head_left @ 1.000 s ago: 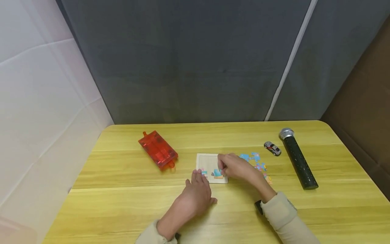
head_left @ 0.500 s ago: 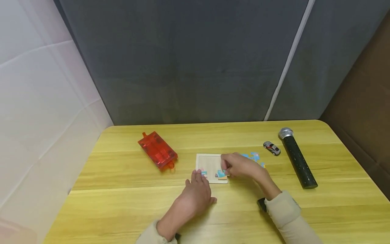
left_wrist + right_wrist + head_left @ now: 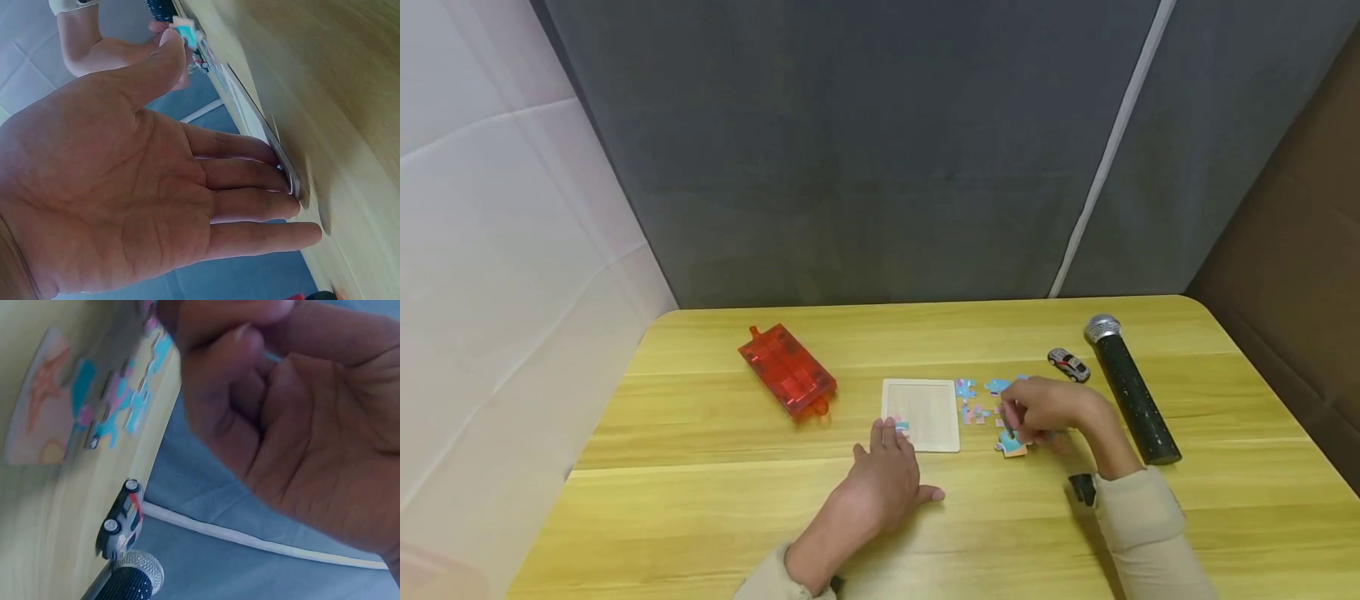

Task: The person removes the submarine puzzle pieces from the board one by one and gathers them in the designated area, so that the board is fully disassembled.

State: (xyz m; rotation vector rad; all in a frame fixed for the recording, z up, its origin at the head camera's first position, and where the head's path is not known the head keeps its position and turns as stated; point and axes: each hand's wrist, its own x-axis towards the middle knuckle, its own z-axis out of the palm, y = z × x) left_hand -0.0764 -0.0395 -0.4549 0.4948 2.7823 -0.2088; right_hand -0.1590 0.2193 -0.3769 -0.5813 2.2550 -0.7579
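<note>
My left hand [image 3: 883,483] lies with straight fingers at the near left corner of a pale square puzzle tray [image 3: 928,417]. In the left wrist view the fingertips of this left hand [image 3: 156,194] meet the tray's edge. A small blue and pink puzzle piece [image 3: 902,426] shows in the tray just past these fingers, partly covered. To the tray's right, my right hand [image 3: 1045,408] pinches a blue and tan puzzle piece [image 3: 1012,446]. That puzzle piece [image 3: 185,28] appears raised beside the right fingers in the left wrist view. Its grip is mostly hidden in the right wrist view.
Loose puzzle pieces [image 3: 976,414] lie between tray and right hand; a starfish piece [image 3: 44,400] lies near it too. Beyond are a toy car [image 3: 1068,364] and a black microphone [image 3: 1133,400]. A red translucent box [image 3: 787,371] sits at the back left of the wooden table [image 3: 700,500].
My right hand has carried the blue and tan puzzle piece from the tray's near right corner rightward, off the tray, to beside the loose pieces. My left hand stays on the corner.
</note>
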